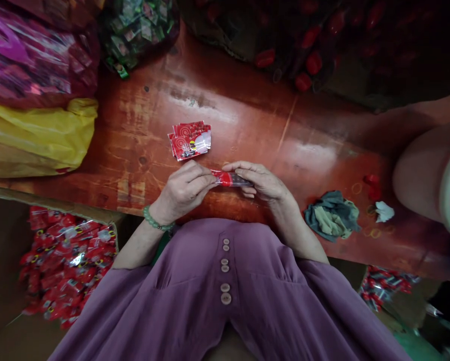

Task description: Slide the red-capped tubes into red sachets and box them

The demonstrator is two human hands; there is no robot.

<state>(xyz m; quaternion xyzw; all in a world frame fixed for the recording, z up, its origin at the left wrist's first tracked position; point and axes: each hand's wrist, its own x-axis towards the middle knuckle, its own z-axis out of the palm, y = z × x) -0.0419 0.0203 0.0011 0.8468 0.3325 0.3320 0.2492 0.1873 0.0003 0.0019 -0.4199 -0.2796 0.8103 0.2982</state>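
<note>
Between my two hands, just above the table's near edge, lies a small clear tube with a red end and dark contents. My left hand, with a green bead bracelet at the wrist, pinches the red end. The fingers of my right hand wrap round the dark end and hide part of it. Just beyond my left hand is a small stack of printed red packets, fanned unevenly on the red-brown table.
Bulging bags, including a yellow bag, crowd the left. A box of red packets stands below the table's left edge. To the right are a crumpled cloth and a large pale tub. Red-capped items lie in shadow behind.
</note>
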